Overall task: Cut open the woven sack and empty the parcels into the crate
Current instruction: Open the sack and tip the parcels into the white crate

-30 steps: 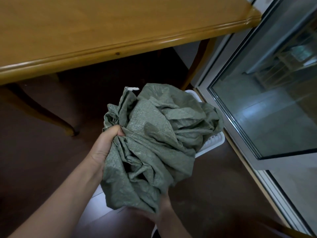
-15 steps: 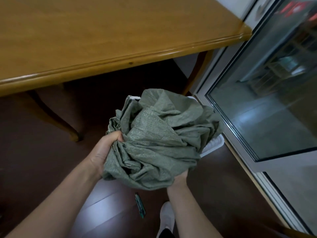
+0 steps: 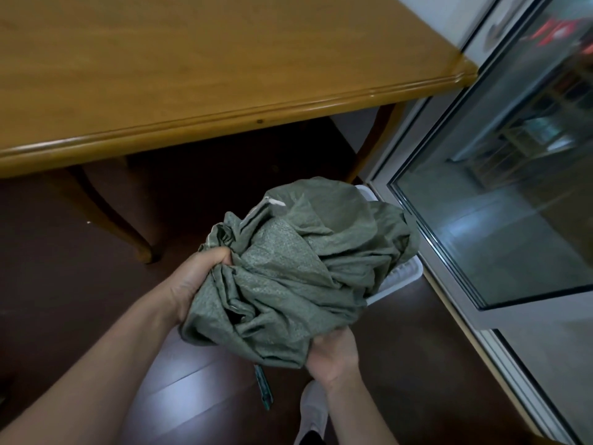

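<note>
On my feed, the left hand [image 3: 192, 284] and right hand [image 3: 333, 358] are bare, forearms [image 3: 96, 364] too; below, one white shoe [image 3: 313, 409] with a dark cuff [image 3: 308, 440] at its ankle.

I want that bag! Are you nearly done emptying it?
Nearly, I think. Done: green woven sack is limp, crumpled; utility knife lies on floor. In hand: left hand and right hand bunch it over the white crate. Left: checking parcels, hidden here.

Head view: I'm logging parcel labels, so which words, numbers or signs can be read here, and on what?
No text can be read.
Red marks seen in the glass door: too blurred to read.
White strip on the woven sack: no print visible.
Green tool on the floor: no markings legible.
</note>
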